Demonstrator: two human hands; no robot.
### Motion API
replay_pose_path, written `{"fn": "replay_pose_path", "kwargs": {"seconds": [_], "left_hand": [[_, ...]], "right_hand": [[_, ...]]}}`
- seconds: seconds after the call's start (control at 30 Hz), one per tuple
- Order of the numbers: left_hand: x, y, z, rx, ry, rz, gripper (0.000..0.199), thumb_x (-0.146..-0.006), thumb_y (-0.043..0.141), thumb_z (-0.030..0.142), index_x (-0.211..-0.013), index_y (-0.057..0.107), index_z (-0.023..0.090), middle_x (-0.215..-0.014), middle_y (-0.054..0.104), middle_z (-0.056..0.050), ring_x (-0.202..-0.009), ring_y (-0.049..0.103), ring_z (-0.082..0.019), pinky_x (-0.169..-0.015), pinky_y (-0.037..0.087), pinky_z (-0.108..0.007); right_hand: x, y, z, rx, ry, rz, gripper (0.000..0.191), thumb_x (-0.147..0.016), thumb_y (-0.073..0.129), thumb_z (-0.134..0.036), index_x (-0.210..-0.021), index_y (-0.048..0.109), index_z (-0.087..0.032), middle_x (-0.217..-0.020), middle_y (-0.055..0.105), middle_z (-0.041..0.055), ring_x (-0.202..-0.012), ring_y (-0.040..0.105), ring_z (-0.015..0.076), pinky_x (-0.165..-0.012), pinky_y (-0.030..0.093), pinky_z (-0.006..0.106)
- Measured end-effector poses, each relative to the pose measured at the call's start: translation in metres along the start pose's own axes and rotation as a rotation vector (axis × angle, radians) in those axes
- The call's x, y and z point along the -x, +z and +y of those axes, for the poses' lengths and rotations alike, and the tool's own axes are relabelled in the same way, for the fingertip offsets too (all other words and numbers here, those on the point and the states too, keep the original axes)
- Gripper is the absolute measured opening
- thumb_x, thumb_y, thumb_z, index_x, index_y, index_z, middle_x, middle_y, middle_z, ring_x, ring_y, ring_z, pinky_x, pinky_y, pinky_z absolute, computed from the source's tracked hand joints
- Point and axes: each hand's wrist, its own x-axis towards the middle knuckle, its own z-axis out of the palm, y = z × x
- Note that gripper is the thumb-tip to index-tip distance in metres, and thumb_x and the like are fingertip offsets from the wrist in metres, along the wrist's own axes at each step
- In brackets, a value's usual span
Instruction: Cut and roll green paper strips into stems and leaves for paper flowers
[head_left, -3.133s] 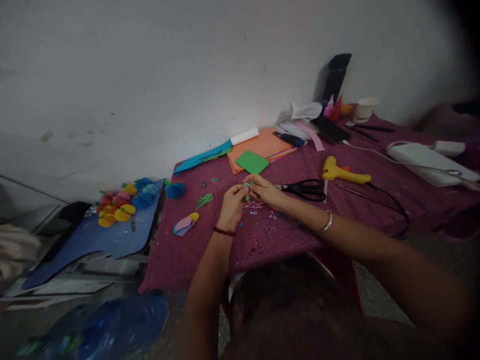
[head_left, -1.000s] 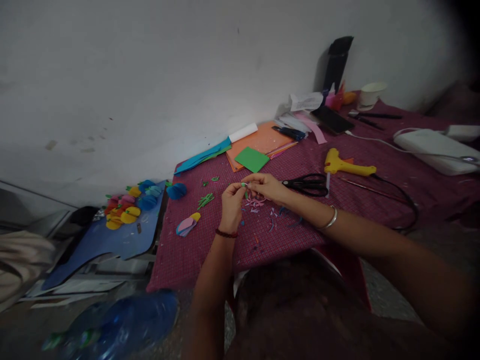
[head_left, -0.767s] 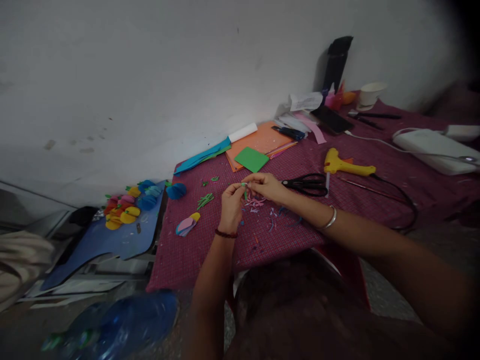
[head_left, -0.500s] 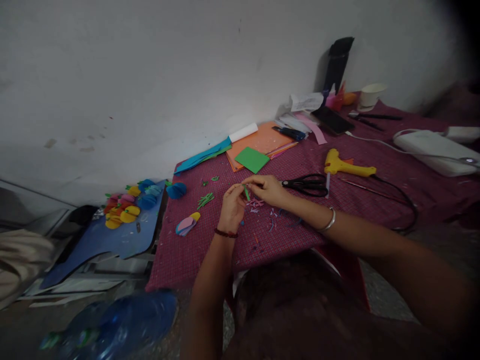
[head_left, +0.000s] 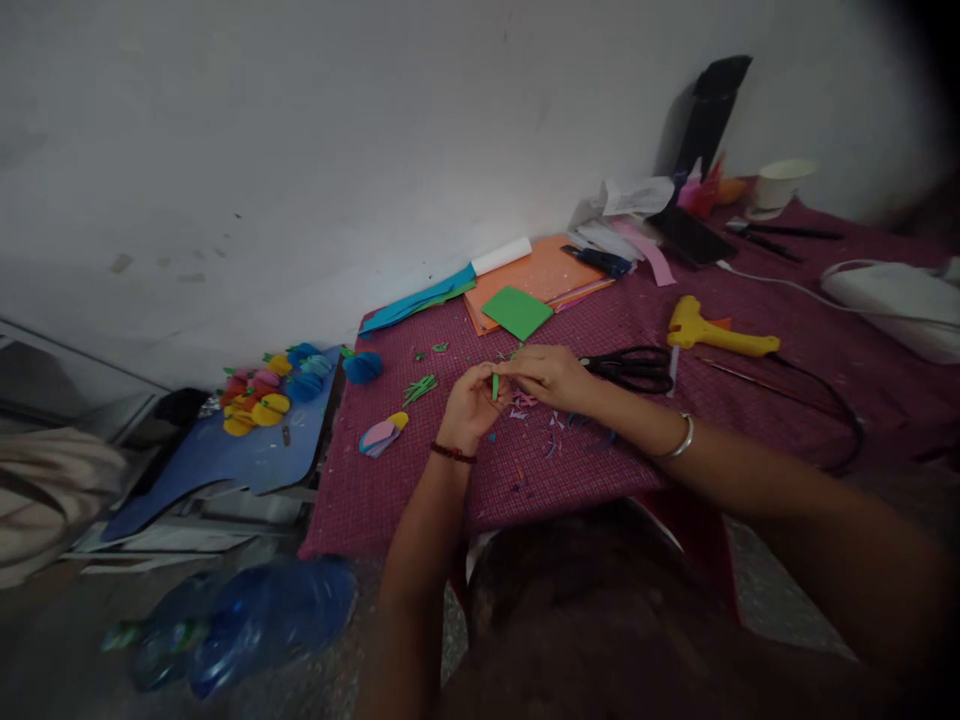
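Observation:
A narrow green strip [head_left: 495, 387] sits between my two hands, its end pinched at their fingertips. My left hand [head_left: 471, 402] is curled around it from the left, palm partly turned up. My right hand [head_left: 551, 374] reaches in from the right, its fingertips meeting the left ones at the strip's top. Beside my right hand lie black-handled scissors [head_left: 637, 368], blades partly covered by the hand. Small pink scraps [head_left: 525, 398] lie under my hands. Left of them is a small pile of green strips [head_left: 419, 388], with a stack of coloured paper ovals [head_left: 381, 436] nearer me.
Behind my hands lie a green square sheet [head_left: 517, 313], orange sheets [head_left: 541, 275] and a box cutter [head_left: 600, 261]. A yellow glue gun [head_left: 716, 332] with a cord rests at right. Paper fruit shapes [head_left: 255, 405] sit on a blue board [head_left: 225, 470] at left; blue bottles [head_left: 277, 620] lie below.
The view has shifted slightly, so the table items appear farther right. My hands stay together, and the green strip now stands more upright between the fingers.

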Motion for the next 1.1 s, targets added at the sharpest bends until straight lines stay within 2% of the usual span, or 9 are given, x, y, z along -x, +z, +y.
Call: {"fn": "replay_pose_path", "kwargs": {"seconds": [0.07,0.13,0.23,0.3,0.37,0.47,0.8,1.03,1.1], "left_hand": [[0.0,0.0,-0.001,-0.06,0.046,-0.015,0.015,-0.075,0.059,0.02,-0.062,0.052,0.016,-0.052,0.046,0.003,-0.051,0.046,-0.008,-0.052,0.035,-0.021],[0.0,-0.001,-0.002,-0.157,0.131,-0.022,0.018,-0.074,0.062,0.024,-0.062,0.051,0.016,-0.053,0.046,0.003,-0.051,0.045,-0.008,-0.053,0.035,-0.021],[0.0,-0.002,-0.002,-0.381,0.329,0.023,0.02,-0.075,0.063,0.028,-0.063,0.052,0.017,-0.054,0.046,0.004,-0.05,0.042,-0.007,-0.053,0.033,-0.022],[0.0,-0.003,-0.002,-0.564,0.449,0.061,0.019,-0.078,0.06,0.028,-0.064,0.055,0.016,-0.055,0.048,0.004,-0.052,0.042,-0.007,-0.054,0.033,-0.022],[0.001,-0.002,-0.002,-0.729,0.525,0.083,0.019,-0.08,0.058,0.028,-0.065,0.056,0.016,-0.057,0.05,0.004,-0.054,0.043,-0.008,-0.056,0.034,-0.022],[0.003,0.0,-0.002,-0.877,0.568,0.104,0.02,-0.082,0.055,0.027,-0.066,0.055,0.016,-0.059,0.05,0.004,-0.056,0.044,-0.008,-0.056,0.034,-0.021],[0.005,0.009,-0.003,-1.039,0.601,0.162,0.016,-0.077,0.055,0.019,-0.062,0.053,0.016,-0.056,0.048,0.004,-0.055,0.042,-0.008,-0.055,0.031,-0.022],[-0.001,-0.001,-0.007,-0.638,0.319,0.006,0.017,-0.077,0.057,0.03,-0.066,0.054,0.017,-0.057,0.05,0.003,-0.053,0.045,-0.008,-0.056,0.035,-0.022],[-0.001,-0.001,-0.006,-0.61,0.291,-0.017,0.015,-0.074,0.06,0.029,-0.066,0.054,0.017,-0.057,0.05,0.004,-0.053,0.045,-0.007,-0.056,0.036,-0.021]], "right_hand": [[0.0,-0.001,-0.002,-0.071,0.057,0.002,0.026,-0.09,0.048,-0.018,-0.103,0.07,-0.02,-0.078,0.068,0.0054,-0.075,0.061,0.0159,-0.069,0.047,0.027],[-0.002,-0.001,-0.004,-0.2,0.187,0.018,0.024,-0.088,0.049,-0.02,-0.101,0.07,-0.019,-0.083,0.069,0.0054,-0.078,0.062,0.0158,-0.071,0.047,0.027],[-0.006,0.0,-0.007,-0.46,0.466,0.009,0.026,-0.086,0.049,-0.024,-0.105,0.064,-0.015,-0.077,0.066,0.0027,-0.066,0.058,0.0131,-0.061,0.045,0.024],[-0.009,0.0,-0.008,-0.579,0.582,-0.009,0.025,-0.085,0.05,-0.027,-0.102,0.062,-0.014,-0.069,0.061,-0.0002,-0.058,0.052,0.011,-0.054,0.04,0.022],[-0.011,-0.002,-0.008,-0.614,0.612,-0.008,0.02,-0.082,0.052,-0.028,-0.092,0.061,-0.014,-0.066,0.058,-0.0013,-0.057,0.05,0.0101,-0.054,0.039,0.022],[-0.013,-0.004,-0.009,-0.603,0.62,-0.005,0.013,-0.078,0.054,-0.025,-0.082,0.06,-0.014,-0.063,0.055,-0.0025,-0.057,0.049,0.0096,-0.055,0.038,0.022],[-0.013,0.001,-0.007,-0.702,0.746,-0.017,0.009,-0.073,0.055,-0.026,-0.073,0.052,-0.018,-0.052,0.046,-0.0067,-0.045,0.04,0.0077,-0.044,0.029,0.021],[-0.015,-0.008,-0.015,-0.508,0.639,-0.014,0.004,-0.071,0.052,-0.019,-0.07,0.054,-0.016,-0.059,0.051,-0.0032,-0.053,0.045,0.0092,-0.052,0.034,0.022],[-0.015,-0.008,-0.016,-0.493,0.638,-0.01,0.005,-0.071,0.051,-0.019,-0.071,0.054,-0.016,-0.059,0.052,-0.0029,-0.053,0.046,0.0092,-0.052,0.034,0.022]]}}
